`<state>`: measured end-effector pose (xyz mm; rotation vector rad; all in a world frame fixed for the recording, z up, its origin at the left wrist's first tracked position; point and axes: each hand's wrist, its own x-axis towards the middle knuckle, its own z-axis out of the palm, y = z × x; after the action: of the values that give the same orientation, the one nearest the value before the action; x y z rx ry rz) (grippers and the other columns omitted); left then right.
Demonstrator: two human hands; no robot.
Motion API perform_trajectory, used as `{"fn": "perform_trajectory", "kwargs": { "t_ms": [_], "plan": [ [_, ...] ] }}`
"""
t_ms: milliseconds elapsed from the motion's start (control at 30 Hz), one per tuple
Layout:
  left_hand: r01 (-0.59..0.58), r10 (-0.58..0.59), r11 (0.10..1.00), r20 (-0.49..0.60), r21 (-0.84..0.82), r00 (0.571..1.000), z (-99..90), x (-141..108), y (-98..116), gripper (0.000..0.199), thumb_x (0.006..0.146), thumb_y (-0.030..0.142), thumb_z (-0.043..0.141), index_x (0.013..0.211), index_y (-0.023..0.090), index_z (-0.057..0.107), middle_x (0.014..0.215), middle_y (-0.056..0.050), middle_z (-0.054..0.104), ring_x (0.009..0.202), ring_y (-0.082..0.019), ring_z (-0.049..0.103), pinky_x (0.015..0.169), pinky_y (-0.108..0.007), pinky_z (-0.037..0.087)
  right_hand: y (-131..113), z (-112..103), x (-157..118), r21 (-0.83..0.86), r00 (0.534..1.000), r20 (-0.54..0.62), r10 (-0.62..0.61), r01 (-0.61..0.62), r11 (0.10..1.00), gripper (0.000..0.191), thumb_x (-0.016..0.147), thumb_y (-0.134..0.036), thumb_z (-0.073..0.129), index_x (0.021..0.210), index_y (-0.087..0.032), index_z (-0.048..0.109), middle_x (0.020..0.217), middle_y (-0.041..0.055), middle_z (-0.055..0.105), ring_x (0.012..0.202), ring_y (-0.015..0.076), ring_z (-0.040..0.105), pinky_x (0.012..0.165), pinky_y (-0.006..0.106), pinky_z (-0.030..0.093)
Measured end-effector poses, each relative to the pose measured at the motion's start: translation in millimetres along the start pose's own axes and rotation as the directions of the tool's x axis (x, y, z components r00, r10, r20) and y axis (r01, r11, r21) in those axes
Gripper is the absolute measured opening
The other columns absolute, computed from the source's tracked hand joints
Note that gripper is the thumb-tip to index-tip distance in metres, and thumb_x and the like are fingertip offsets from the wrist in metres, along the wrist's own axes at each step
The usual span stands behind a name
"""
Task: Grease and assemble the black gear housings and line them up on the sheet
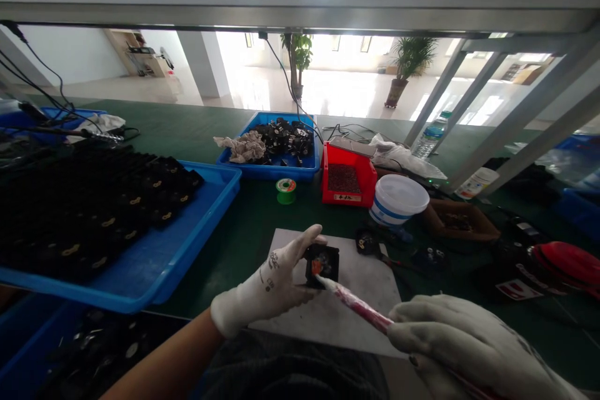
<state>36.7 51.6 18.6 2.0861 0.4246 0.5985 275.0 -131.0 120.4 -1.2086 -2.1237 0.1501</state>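
White-gloved, my left hand [267, 287] grips a small black square housing [332, 260] between thumb and fingers. An orange patch and some metallic parts show inside the housing, which sits above a white sheet [290, 322]. In my right hand [469, 337], also gloved, is a thin red stick [360, 307] whose pale end looks smeared with white paste. That tip points into the housing, at or very near the orange patch; whether it touches I cannot tell. A black part [367, 241] with a cable lies at the sheet's far right corner.
A blue tray [187, 250] of black parts stands at left, another blue tray [293, 172] at the back. Nearby are a green-edged spool [285, 191], red bin [347, 199], white tub [398, 200] and cardboard box [462, 222]. A shelf beam [300, 12] spans overhead.
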Motion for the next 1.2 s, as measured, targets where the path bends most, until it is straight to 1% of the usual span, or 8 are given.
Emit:
{"fn": "perform_trajectory", "kwargs": {
  "t_ms": [167, 333, 533, 733, 900, 1100, 1133, 1200],
  "plan": [
    [-0.116, 0.109, 0.991, 0.112, 0.061, 0.988, -6.8, 1.6, 7.0, 0.116, 0.083, 0.011, 0.087, 0.170, 0.040, 0.015, 0.157, -0.010, 0.054, 0.143, -0.026, 0.057, 0.120, -0.043, 0.049, 23.3, -9.6, 2.9, 0.253, 0.998, 0.037, 0.042, -0.050, 0.966, 0.026, 0.096, -0.003, 0.052, 0.106, -0.021, 0.067, 0.088, 0.0018, 0.073, 0.067, 0.0104, 0.070, 0.060, 0.014, 0.052],
    [-0.182, 0.171, 0.981, 0.155, 0.062, 0.973, -5.6, 3.1, 13.9, 0.106, 0.087, 0.009, 0.081, 0.169, 0.039, 0.020, 0.162, -0.010, 0.050, 0.146, -0.027, 0.054, 0.122, -0.043, 0.047, 39.4, -9.4, 4.3, 0.448, 0.939, 0.092, 0.332, -0.337, 0.828, 0.026, 0.105, -0.024, 0.056, 0.084, -0.017, 0.070, 0.071, 0.0027, 0.066, 0.057, 0.0106, 0.062, 0.054, 0.016, 0.049],
    [-0.126, 0.109, 0.982, 0.116, 0.142, 0.987, 5.1, 8.4, 7.6, 0.091, 0.084, 0.010, 0.084, 0.161, 0.030, 0.040, 0.158, -0.011, 0.055, 0.146, -0.027, 0.054, 0.124, -0.042, 0.045, 29.9, -2.3, 5.2, 0.538, 0.764, 0.122, 0.634, -0.588, 0.605, 0.035, 0.105, -0.045, 0.061, 0.087, -0.017, 0.073, 0.075, 0.0034, 0.068, 0.055, 0.0101, 0.062, 0.049, 0.015, 0.048],
    [0.004, -0.004, 0.995, 0.003, 0.100, 1.000, 10.0, 17.0, 3.5, 0.082, 0.076, 0.012, 0.091, 0.149, 0.022, 0.055, 0.150, -0.012, 0.061, 0.141, -0.029, 0.057, 0.122, -0.044, 0.046, 19.2, 4.6, -3.8, 0.650, 0.538, -0.141, 0.831, -0.583, 0.488, 0.045, 0.093, -0.060, 0.074, 0.079, -0.018, 0.076, 0.062, 0.0032, 0.065, 0.048, 0.0116, 0.061, 0.043, 0.015, 0.049],
    [0.125, -0.125, 0.992, -0.030, -0.010, 0.992, 14.1, 18.8, 4.6, 0.087, 0.076, 0.014, 0.091, 0.153, 0.023, 0.051, 0.152, -0.011, 0.059, 0.142, -0.028, 0.055, 0.123, -0.046, 0.044, 14.8, 23.1, -10.3, 0.688, 0.447, -0.233, 0.864, -0.552, 0.471, 0.045, 0.092, -0.061, 0.074, 0.079, -0.018, 0.076, 0.059, 0.0031, 0.064, 0.046, 0.0120, 0.059, 0.041, 0.016, 0.046],
    [0.261, -0.260, 0.962, 0.016, -0.085, 0.965, 18.9, 22.5, 1.6, 0.085, 0.080, 0.021, 0.085, 0.156, 0.020, 0.048, 0.157, -0.012, 0.053, 0.148, -0.029, 0.050, 0.127, -0.047, 0.040, -1.1, 19.2, -19.3, 0.509, 0.547, -0.265, 0.794, -0.620, 0.597, 0.033, 0.095, -0.048, 0.070, 0.075, -0.022, 0.076, 0.063, 0.0013, 0.063, 0.054, 0.0119, 0.057, 0.051, 0.019, 0.046],
    [0.275, -0.274, 0.957, 0.023, -0.091, 0.961, 20.0, 24.7, -0.9, 0.083, 0.080, 0.020, 0.082, 0.155, 0.018, 0.048, 0.156, -0.014, 0.053, 0.147, -0.029, 0.051, 0.126, -0.047, 0.041, -2.0, 14.3, -22.6, 0.485, 0.522, -0.320, 0.791, -0.627, 0.610, 0.031, 0.094, -0.049, 0.071, 0.077, -0.024, 0.077, 0.064, 0.0013, 0.065, 0.055, 0.0127, 0.059, 0.051, 0.020, 0.047],
    [0.300, -0.300, 0.950, 0.021, -0.089, 0.954, 23.0, 31.4, -7.1, 0.082, 0.078, 0.017, 0.077, 0.154, 0.012, 0.046, 0.153, -0.018, 0.054, 0.143, -0.030, 0.055, 0.123, -0.048, 0.045, -0.4, 3.5, -30.2, 0.497, 0.395, -0.456, 0.797, -0.630, 0.597, 0.029, 0.095, -0.053, 0.073, 0.082, -0.027, 0.079, 0.066, 0.0021, 0.066, 0.057, 0.0149, 0.062, 0.051, 0.022, 0.049]
  ]
}}
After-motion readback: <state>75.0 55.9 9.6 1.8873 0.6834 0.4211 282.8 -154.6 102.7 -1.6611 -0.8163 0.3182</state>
